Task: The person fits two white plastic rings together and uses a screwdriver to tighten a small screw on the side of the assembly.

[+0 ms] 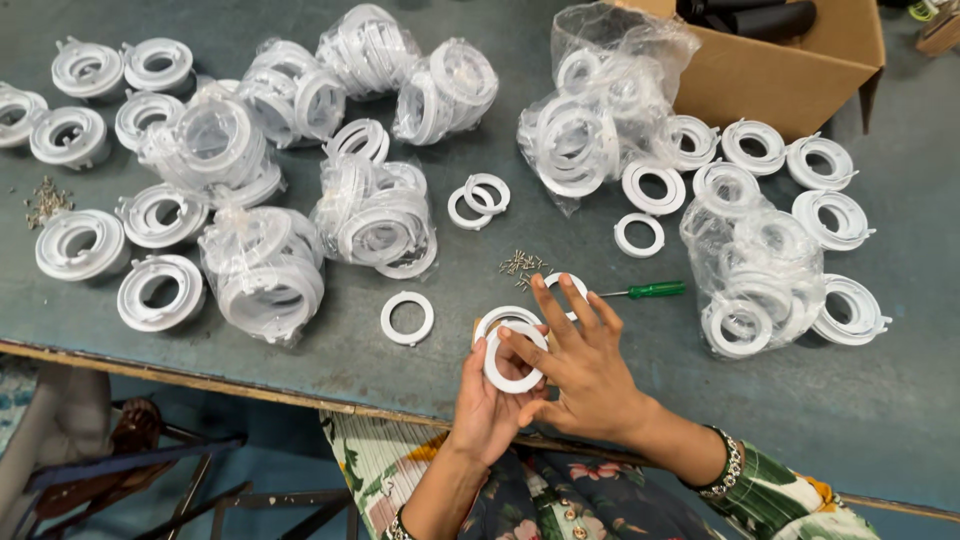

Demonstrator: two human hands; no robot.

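My left hand grips a white plastic ring from below, near the table's front edge. My right hand lies over it, thumb and fingertips on the ring's rim, the other fingers spread. A second white ring sits just behind the held one, partly hidden. Another ring shows behind my right fingertips. A small pile of screws and a green-handled screwdriver lie just beyond my hands.
The grey-green table holds a loose flat ring, clear bags of white rings, stacked ring housings at left and right, more screws, and a cardboard box at the far right.
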